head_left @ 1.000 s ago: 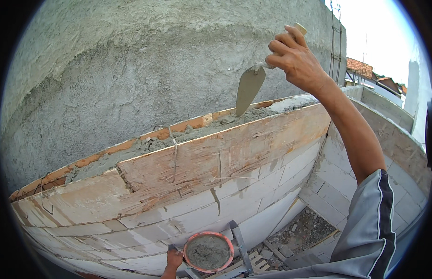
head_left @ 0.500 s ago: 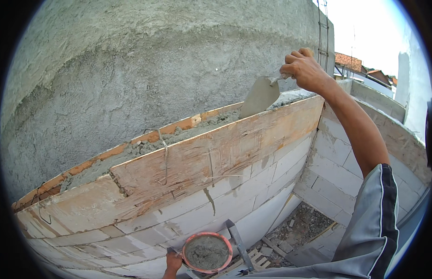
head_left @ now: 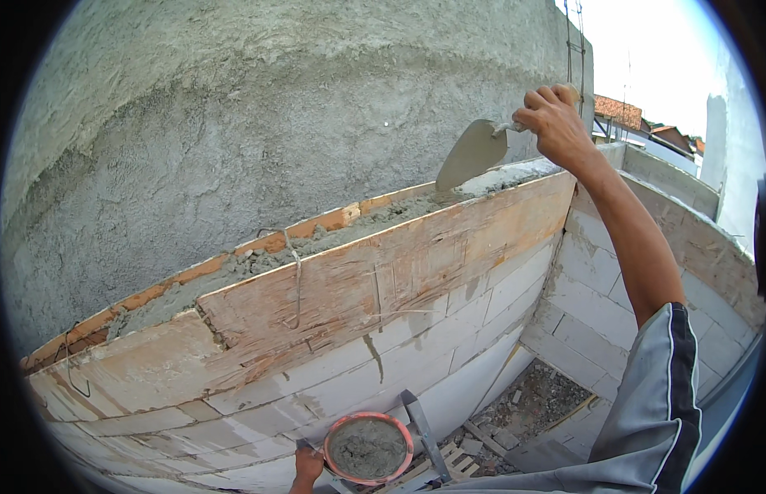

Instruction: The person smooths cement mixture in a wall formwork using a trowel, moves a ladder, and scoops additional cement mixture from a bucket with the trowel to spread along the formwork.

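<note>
My right hand [head_left: 556, 123] is closed around the handle of a pointed trowel [head_left: 475, 154], raised over the far end of the formwork. The blade slants down, its tip at the wet concrete [head_left: 383, 216] that fills the gap between a near plywood board [head_left: 399, 267] and a thin far board [head_left: 313, 223]. Low in the view, my left hand [head_left: 307, 469] is closed at the left rim of a round orange-red bucket [head_left: 327, 435]. Grey mortar [head_left: 368, 449] lies inside the bucket. Part of the left hand's grip is hidden.
A rough cement wall [head_left: 235, 148] rises behind the formwork. Bent wire ties [head_left: 297, 288] cross the boards. Pale blocks [head_left: 432, 329] form the wall below; a metal bar [head_left: 426, 436] stands beside the bucket. Rubble [head_left: 531, 403] covers the ground, and rebar [head_left: 574, 58] sticks up at far right.
My right hand and the trowel have moved slightly right and up, and the blade tip has lifted a little. My left hand and the bucket stay nearly where they were.
</note>
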Demonstrator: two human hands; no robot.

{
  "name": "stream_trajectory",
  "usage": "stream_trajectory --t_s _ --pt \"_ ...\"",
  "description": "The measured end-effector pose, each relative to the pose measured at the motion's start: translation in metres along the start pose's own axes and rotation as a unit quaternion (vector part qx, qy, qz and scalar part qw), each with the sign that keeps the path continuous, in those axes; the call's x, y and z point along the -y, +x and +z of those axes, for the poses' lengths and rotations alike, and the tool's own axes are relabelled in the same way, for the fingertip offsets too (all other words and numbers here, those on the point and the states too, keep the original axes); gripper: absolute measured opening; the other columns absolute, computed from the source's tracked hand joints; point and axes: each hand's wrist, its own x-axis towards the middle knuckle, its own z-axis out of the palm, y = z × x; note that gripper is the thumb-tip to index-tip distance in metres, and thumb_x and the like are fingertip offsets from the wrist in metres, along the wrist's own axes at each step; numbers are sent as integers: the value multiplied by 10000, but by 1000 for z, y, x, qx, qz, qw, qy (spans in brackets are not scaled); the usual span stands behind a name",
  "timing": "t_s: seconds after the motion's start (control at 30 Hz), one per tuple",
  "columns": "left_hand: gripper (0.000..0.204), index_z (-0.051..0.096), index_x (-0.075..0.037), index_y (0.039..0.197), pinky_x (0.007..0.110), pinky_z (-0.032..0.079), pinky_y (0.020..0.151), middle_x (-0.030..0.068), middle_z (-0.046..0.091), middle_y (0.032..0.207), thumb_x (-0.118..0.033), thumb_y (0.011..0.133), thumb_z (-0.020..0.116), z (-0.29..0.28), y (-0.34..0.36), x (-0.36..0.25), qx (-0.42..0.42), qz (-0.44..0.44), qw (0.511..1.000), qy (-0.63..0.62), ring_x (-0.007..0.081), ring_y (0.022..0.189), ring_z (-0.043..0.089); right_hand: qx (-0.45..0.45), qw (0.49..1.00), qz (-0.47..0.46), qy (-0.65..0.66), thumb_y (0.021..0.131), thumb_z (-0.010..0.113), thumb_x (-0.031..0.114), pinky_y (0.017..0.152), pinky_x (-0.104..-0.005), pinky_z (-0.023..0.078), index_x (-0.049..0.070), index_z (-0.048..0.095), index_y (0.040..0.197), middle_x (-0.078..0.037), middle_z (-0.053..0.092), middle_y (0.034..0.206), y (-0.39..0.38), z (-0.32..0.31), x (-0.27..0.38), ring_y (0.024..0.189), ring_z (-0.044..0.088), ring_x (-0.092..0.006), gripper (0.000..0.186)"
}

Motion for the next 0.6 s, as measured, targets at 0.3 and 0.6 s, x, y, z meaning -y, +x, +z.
stream_trajectory --t_s 0.3,0.6 --pt "356 705 25 891 521 453 885 244 680 980 -323 909 633 7 6 9 -24 65 997 28 441 957 579 -85 996 20 -17 793 624 -68 1032 -373 351 141 756 987 -30 622 1005 -3 -3 -18 1090 539 -210 314" --pt "358 711 24 896 508 447 905 234 691 954 -322 913 622 7 3 5 -37 17 999 13 426 957 587 -85 996 2 8 802 637 -78 1074 -360 332 153 760 989 -25 622 1032 -8 14 7 1102 532 -201 321"
